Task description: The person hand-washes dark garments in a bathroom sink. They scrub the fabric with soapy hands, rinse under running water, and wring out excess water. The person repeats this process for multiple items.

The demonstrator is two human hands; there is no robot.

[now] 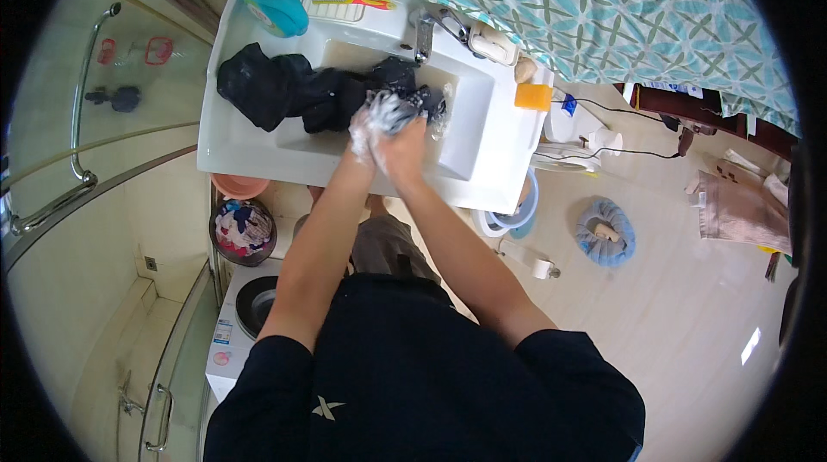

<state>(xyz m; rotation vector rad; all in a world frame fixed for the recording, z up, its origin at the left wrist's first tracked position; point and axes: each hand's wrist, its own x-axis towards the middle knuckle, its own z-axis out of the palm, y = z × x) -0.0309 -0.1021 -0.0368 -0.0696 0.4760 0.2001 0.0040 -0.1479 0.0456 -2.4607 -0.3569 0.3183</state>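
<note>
A dark, wet garment (319,100) lies bunched across the white sink (491,161), its left part draped over the sink's ledge. Near the basin's middle, my left hand (361,138) and my right hand (403,147) are pressed close together. Both are closed on a sudsy bunch at the garment's right end. White foam covers the left hand and the cloth between them, hiding some of the fingers. Just beyond my hands stands the metal faucet (422,38).
Along the sink's back edge are a blue-green bottle (280,10), a soap tray (336,6), a yellow-and-red brush (369,1) and a soap dish (494,44). An orange sponge (533,98) sits at the right corner. A patterned curtain (586,14) hangs beyond; a washing machine (222,359) stands lower left.
</note>
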